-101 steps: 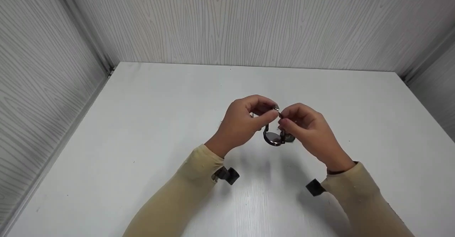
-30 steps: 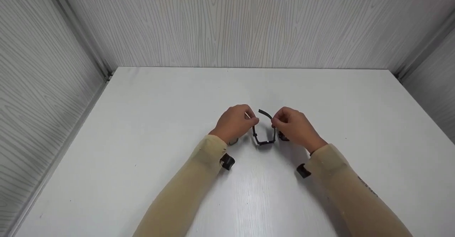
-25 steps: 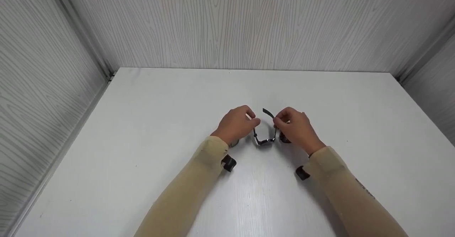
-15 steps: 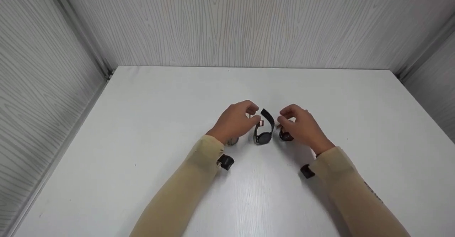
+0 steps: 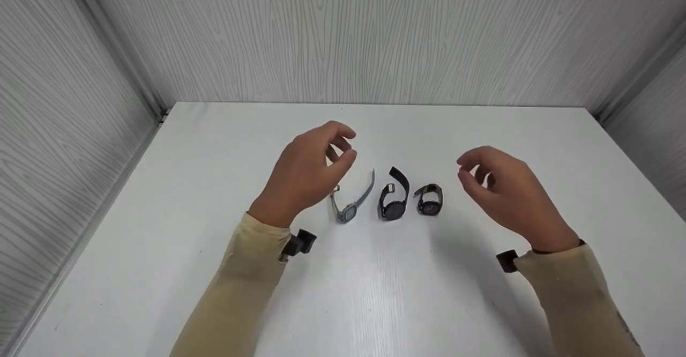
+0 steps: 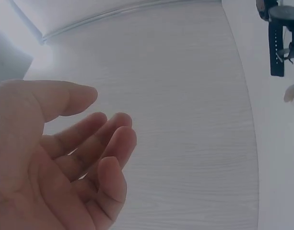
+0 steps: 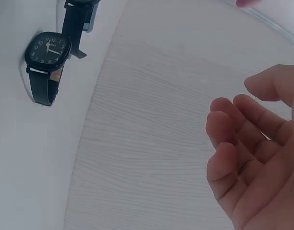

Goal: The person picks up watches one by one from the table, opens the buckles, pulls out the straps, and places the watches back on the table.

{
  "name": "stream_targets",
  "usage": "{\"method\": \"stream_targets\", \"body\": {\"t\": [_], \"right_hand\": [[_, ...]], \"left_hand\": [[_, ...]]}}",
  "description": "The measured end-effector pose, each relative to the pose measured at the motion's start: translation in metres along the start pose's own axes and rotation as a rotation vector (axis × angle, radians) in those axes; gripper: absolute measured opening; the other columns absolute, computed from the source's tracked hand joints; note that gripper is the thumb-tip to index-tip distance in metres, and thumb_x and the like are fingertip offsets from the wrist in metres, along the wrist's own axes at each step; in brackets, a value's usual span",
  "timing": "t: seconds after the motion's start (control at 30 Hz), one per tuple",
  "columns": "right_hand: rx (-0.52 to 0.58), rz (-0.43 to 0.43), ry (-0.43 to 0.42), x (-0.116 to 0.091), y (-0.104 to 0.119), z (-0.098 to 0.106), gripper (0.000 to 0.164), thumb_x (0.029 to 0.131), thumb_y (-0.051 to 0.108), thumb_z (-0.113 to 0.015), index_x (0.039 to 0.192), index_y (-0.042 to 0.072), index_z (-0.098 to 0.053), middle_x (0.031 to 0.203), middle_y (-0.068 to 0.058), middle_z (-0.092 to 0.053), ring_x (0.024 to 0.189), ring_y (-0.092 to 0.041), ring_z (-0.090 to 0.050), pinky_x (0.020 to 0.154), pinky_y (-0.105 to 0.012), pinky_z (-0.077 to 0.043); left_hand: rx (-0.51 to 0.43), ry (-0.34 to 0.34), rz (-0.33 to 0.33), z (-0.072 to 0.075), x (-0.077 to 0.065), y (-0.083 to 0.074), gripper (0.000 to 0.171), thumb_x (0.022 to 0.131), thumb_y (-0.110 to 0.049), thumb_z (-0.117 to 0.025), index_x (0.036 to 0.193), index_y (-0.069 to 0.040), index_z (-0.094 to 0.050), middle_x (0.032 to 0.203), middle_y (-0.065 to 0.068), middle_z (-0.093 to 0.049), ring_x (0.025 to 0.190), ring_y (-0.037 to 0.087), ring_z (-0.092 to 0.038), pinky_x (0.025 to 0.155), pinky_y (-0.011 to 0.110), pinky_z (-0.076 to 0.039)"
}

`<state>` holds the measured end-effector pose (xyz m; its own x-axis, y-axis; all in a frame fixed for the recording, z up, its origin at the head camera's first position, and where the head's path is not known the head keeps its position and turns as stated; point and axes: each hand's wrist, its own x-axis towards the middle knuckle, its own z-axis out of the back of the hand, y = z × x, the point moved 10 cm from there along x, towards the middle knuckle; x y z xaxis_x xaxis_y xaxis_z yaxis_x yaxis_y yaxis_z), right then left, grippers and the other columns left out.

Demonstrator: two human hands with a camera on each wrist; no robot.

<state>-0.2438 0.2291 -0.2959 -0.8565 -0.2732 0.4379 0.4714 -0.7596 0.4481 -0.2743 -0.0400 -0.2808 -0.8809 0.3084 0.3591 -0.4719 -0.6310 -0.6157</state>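
Three wristwatches lie in a row on the white table. On the left is a watch with a grey-blue strap (image 5: 349, 212), its strap spread apart and partly hidden by my left hand (image 5: 303, 172). A black watch with a round dark dial (image 5: 395, 210) sits in the middle, strap ends apart. The right-hand watch has a black strap bent into a loop (image 5: 430, 207); the right wrist view shows its numbered black dial (image 7: 48, 50). My left hand is raised, fingers loosely bent around nothing. My right hand (image 5: 506, 193) hovers right of the watches, likewise holding nothing.
The white tabletop (image 5: 375, 292) runs back to a pale wood-grain wall (image 5: 343, 41), with similar panels at left and right. A small black wrist camera (image 5: 300, 242) is on the left sleeve, another (image 5: 507, 261) on the right sleeve.
Both hands held the middle watch's strap, then let go with the watch resting on the table. They have since drawn apart, left hand leftward, right hand rightward, uncovering the outer watches.
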Motion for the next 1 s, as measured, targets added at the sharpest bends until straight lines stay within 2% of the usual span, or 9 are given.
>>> {"method": "stream_targets", "body": {"t": [0.1,0.23,0.47,0.63,0.8,1.0], "right_hand": [[-0.053,-0.013,0.037,-0.004,-0.001,-0.003,0.014,0.1,0.014,-0.065,0.114,0.017,-0.069,0.097,0.008,-0.067,0.075,-0.01,-0.055,0.062,-0.027,-0.044],[-0.092,-0.035,0.109,-0.006,-0.009,-0.012,0.012,0.099,0.013,-0.067,0.11,0.017,-0.069,0.102,0.008,-0.068,0.081,-0.011,-0.059,0.067,-0.033,-0.048],[-0.109,-0.12,0.258,-0.008,-0.039,-0.034,0.016,0.098,0.013,-0.066,0.114,0.014,-0.07,0.109,0.002,-0.07,0.09,-0.018,-0.063,0.075,-0.04,-0.049],[-0.089,-0.133,0.371,-0.01,-0.055,-0.057,0.021,0.099,0.012,-0.067,0.119,0.01,-0.07,0.113,-0.003,-0.071,0.095,-0.021,-0.065,0.08,-0.043,-0.051],[-0.049,-0.147,0.465,-0.014,-0.066,-0.074,0.026,0.099,0.012,-0.066,0.124,0.009,-0.069,0.106,-0.004,-0.071,0.095,-0.021,-0.064,0.081,-0.042,-0.051],[-0.041,-0.164,0.53,-0.017,-0.074,-0.087,0.034,0.099,0.01,-0.064,0.132,0.006,-0.066,0.105,-0.006,-0.072,0.098,-0.025,-0.064,0.084,-0.045,-0.052]], "left_hand": [[0.075,0.056,-0.01,-0.007,0.001,0.0,0.027,0.102,-0.023,-0.061,0.128,-0.014,-0.065,0.115,-0.002,-0.07,0.098,0.015,-0.067,0.085,0.035,-0.053],[0.142,0.142,0.006,-0.021,0.002,0.004,0.031,0.102,-0.024,-0.062,0.131,-0.013,-0.063,0.12,0.001,-0.067,0.104,0.019,-0.066,0.089,0.037,-0.053],[0.177,0.25,0.063,-0.042,0.002,0.013,0.033,0.103,-0.027,-0.06,0.133,-0.013,-0.062,0.125,0.003,-0.066,0.11,0.022,-0.064,0.096,0.039,-0.051],[0.193,0.327,0.092,-0.052,0.0,0.017,0.035,0.103,-0.03,-0.06,0.134,-0.014,-0.062,0.126,0.003,-0.067,0.114,0.022,-0.063,0.099,0.04,-0.05],[0.175,0.38,0.131,-0.059,0.0,0.024,0.036,0.103,-0.032,-0.061,0.134,-0.014,-0.062,0.127,0.004,-0.067,0.113,0.022,-0.063,0.098,0.041,-0.05],[0.198,0.403,0.146,-0.063,-0.002,0.029,0.037,0.102,-0.031,-0.06,0.135,-0.013,-0.062,0.127,0.007,-0.068,0.114,0.023,-0.063,0.098,0.042,-0.05]]}}
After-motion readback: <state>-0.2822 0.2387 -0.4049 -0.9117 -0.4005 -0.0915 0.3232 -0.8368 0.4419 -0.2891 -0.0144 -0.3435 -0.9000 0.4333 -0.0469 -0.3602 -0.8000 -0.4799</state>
